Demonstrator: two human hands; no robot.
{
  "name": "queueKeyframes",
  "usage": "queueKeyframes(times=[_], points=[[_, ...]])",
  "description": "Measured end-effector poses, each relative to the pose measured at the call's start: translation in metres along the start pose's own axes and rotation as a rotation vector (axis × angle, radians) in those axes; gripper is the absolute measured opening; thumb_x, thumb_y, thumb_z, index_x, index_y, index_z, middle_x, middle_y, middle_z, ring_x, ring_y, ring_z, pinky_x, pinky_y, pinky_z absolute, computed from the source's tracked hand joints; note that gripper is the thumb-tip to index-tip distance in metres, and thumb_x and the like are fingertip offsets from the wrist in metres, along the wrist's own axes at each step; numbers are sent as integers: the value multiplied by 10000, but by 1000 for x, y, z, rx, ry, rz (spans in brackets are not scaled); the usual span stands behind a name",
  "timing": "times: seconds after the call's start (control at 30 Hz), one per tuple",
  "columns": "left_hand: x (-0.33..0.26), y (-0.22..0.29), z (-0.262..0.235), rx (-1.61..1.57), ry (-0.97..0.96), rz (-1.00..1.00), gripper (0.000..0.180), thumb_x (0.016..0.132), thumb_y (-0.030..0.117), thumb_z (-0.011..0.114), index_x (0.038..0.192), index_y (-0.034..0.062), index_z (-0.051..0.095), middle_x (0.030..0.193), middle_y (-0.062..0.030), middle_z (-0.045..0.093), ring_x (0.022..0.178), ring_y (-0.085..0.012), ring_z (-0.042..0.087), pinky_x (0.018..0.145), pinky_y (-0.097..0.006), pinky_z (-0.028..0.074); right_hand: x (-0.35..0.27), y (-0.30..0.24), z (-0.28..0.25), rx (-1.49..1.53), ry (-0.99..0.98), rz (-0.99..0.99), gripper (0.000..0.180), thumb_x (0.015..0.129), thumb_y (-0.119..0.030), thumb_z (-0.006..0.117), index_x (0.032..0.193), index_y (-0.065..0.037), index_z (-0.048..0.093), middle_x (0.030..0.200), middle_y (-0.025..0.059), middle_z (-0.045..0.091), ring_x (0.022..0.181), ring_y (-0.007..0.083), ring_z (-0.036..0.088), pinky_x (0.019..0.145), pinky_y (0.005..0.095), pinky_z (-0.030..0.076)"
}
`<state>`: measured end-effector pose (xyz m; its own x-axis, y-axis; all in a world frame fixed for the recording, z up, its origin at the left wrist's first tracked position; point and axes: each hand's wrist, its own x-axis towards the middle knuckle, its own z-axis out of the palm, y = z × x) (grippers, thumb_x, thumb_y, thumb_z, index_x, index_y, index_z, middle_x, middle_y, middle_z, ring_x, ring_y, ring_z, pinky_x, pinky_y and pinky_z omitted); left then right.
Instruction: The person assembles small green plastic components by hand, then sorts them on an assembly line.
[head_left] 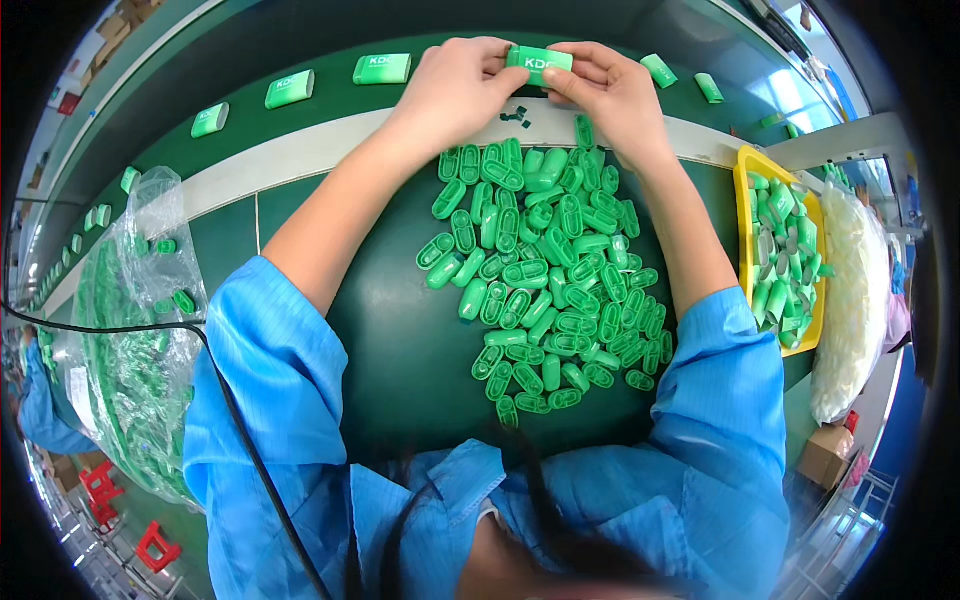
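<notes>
My left hand (455,88) and my right hand (615,100) meet over the far side of the table. Between them they pinch a small green-and-white printed sleeve (548,58), with thumbs on its near face and fingers behind it. Whether a plastic piece sits inside the sleeve cannot be made out. Below the hands, between my forearms, lies a loose heap of translucent green oval plastic cases (560,235), many with their hollow side up. A few tiny dark green bits (516,117) lie on the pale rail just under my fingers.
Beyond the pale rail (290,155), a green belt carries spaced green-and-white sleeved pieces (382,69). A yellow tray (748,235) of sleeves stands right, beside a bulging white bag (850,300). A clear plastic bag (135,330) of green pieces lies left; a black cable (240,420) crosses my left sleeve.
</notes>
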<state>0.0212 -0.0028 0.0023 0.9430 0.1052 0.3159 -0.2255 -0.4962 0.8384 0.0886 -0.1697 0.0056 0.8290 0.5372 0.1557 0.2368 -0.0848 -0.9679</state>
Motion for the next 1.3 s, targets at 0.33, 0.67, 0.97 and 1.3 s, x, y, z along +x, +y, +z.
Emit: queueKeyframes(times=[0.33,0.67,0.97,1.3], points=[[17,-1,0,584,4,417,412,722,59,520,1133,63,558,1184,-82,507,1107,-278,442,948,-366,380,51,49,-109,-1407,282,-278,445,730,-237,617,1141,-79,557,1029,163,611,942,322,568,823,370,455],[6,23,15,544,-408,362,242,732,112,595,960,30,611,969,-83,606,863,-272,570,810,-366,456,7,-19,-47,-855,198,-196,318,726,-251,693,951,-34,629,795,48,606,654,129,539,625,254,446],[-6,-2,-8,-241,-57,-91,329,708,227,680,945,11,605,795,-63,630,714,-95,600,657,-237,485,-13,-10,-13,123,-176,107,285,811,-108,631,1061,9,558,862,58,614,768,99,588,686,214,477],[-12,-2,-6,-414,-93,-201,381,745,173,698,1044,-36,590,847,-65,634,722,-91,584,647,-218,482,-15,-7,-3,197,-86,42,291,791,-101,648,1042,16,563,885,82,627,766,121,606,690,228,494]])
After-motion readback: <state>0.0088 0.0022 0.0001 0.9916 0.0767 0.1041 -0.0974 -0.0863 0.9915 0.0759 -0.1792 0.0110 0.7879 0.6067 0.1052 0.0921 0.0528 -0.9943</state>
